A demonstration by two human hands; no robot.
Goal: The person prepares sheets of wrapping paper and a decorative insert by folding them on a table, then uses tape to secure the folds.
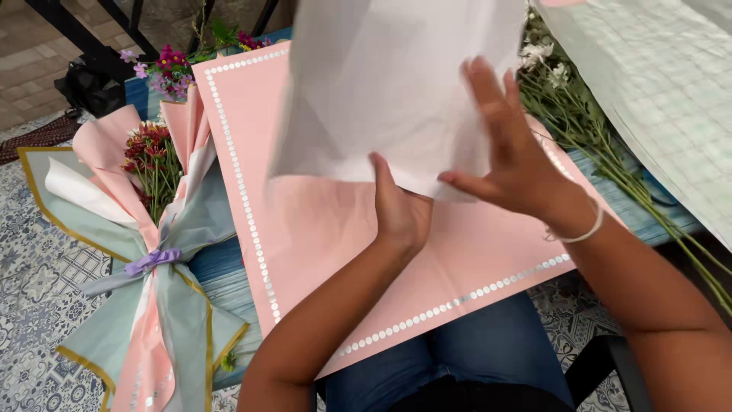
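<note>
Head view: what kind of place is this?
Likely a florist's worktable: a finished wrapped bouquet, loose cut flower stems, and pink wrapping paper beneath both hands, which handle a white sheet.

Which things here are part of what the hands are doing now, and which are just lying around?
In hand:
left hand and right hand, holding the white paper sheet
pink dotted-border sheet beneath them

Lying about:
finished wrapped bouquet
loose white flowers with long stems
purple flowers
pale gridded sheet
</note>
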